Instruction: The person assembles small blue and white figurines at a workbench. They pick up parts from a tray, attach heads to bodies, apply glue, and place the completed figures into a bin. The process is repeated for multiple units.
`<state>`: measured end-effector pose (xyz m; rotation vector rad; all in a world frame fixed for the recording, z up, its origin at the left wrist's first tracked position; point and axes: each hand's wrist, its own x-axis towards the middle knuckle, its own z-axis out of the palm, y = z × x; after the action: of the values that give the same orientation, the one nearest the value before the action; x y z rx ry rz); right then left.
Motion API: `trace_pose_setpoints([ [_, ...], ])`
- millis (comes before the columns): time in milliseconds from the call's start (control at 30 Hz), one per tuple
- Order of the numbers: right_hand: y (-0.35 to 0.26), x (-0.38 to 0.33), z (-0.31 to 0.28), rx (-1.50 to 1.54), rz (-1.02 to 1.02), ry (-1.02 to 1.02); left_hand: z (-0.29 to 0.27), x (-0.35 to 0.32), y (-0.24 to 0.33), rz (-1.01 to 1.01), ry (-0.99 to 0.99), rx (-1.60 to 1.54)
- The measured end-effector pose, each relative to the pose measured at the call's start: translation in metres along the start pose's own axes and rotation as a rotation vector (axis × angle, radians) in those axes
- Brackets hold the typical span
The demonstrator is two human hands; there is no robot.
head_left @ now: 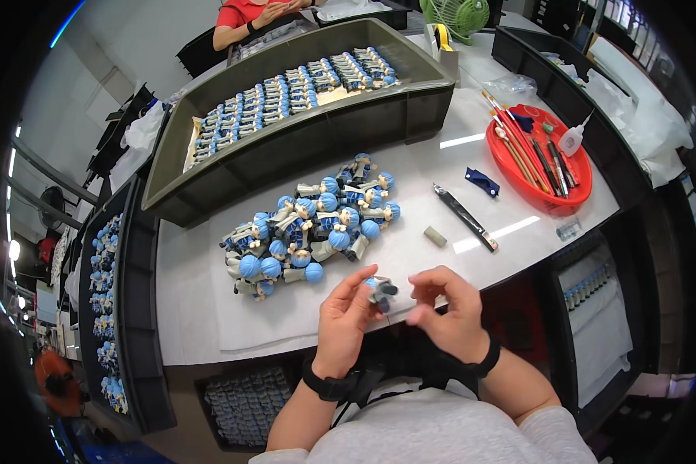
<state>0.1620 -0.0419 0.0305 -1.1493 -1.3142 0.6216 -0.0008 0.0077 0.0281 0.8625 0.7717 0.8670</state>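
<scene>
My left hand (343, 315) grips a small figurine (382, 291) between thumb and fingers, its dark feet turned toward my right side. Part of its blue head shows beside my fingertips. My right hand (458, 315) is close by, fingers curled but thumb and forefinger apart, and I see nothing in it. Beyond my left hand lies a loose pile of blue-haired figurines (339, 239) on a white sheet. Past my right hand are a greyish block (435, 236), a black-handled craft knife (467, 218) and a dark blue piece (482, 182).
A large grey-green crate (309, 143) holds rows of figurines. A red tray (585, 185) carries brushes, pens and a white nozzle bottle (571, 140). Crates flank the table, one at left (148, 309). At the back are a green fan (464, 17) and a person in red (240, 17).
</scene>
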Motion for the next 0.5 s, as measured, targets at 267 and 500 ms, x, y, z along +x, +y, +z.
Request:
trace_pose_setpoints([
  [267,-0.001,0.082,-0.076,-0.724,-0.015,-0.31,-0.01,0.006,0.0,0.002,-0.009,-0.122],
  [500,0.038,0.116,-0.09,-0.978,0.089,-0.531,-0.018,0.012,-0.008,-0.05,-0.103,-0.256],
])
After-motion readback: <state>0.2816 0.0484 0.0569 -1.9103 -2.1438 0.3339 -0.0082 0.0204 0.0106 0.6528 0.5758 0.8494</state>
